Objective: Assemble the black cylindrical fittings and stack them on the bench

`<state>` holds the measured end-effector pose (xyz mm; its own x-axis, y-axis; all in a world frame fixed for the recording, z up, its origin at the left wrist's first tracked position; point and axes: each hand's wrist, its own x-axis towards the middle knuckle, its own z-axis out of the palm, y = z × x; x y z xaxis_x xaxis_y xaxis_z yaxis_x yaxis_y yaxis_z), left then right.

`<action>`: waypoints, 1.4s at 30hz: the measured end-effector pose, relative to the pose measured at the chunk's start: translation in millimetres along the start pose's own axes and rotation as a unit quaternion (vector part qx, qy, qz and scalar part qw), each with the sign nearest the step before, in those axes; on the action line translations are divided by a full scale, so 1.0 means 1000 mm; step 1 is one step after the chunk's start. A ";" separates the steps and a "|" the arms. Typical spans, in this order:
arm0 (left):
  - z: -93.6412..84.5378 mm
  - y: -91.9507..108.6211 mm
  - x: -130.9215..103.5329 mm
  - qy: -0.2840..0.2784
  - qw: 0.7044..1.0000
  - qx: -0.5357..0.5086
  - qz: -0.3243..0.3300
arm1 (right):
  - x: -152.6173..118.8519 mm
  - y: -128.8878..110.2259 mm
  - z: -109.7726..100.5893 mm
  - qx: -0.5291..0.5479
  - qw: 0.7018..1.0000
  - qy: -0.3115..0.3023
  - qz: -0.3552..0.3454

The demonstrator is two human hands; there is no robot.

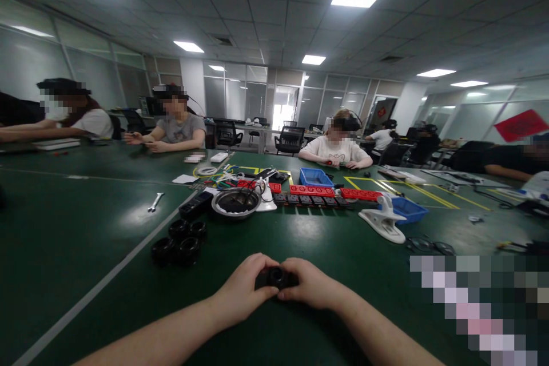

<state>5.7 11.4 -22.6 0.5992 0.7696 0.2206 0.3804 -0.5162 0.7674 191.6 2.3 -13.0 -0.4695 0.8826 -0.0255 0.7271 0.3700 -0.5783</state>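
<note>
My left hand (253, 286) and my right hand (306, 281) meet over the near middle of the green table, both closed round one small black part with a round ring in its middle (277, 276). Fingers cover its two ends, so its exact kind does not show. Left of my hands, several black ring-shaped pieces (189, 249) sit in a cluster. Beyond them a dark handheld device (195, 204) rests beside a round metal dish (236, 214) with dark contents and cables.
A wrench (155, 202) lies at left. Red socket strips (311, 190) and a black strip (311, 201) run across the middle, near a blue tray (316, 178). A white clamp (385, 221) and another blue tray (409, 211) stand right. Several people sit around the table.
</note>
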 end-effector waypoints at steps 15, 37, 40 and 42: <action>0.002 -0.003 0.002 0.009 1.000 0.003 -0.021 | -0.002 -0.012 0.016 -0.144 0.985 0.091 0.028; 0.004 -0.004 0.002 0.020 0.999 0.006 -0.038 | -0.003 -0.019 0.017 -0.194 0.976 0.084 0.056; 0.003 -0.003 0.003 0.016 0.999 0.009 -0.037 | -0.002 -0.015 0.017 -0.161 0.982 0.094 0.042; 0.001 -0.002 0.003 0.013 0.999 0.006 -0.030 | -0.002 -0.012 0.015 -0.122 0.988 0.090 0.018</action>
<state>7.6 14.2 -24.7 0.5569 0.8084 0.1904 0.4231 -0.4734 0.7725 176.5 -8.4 -18.1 -0.3594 0.9260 0.1159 0.8516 0.3762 -0.3650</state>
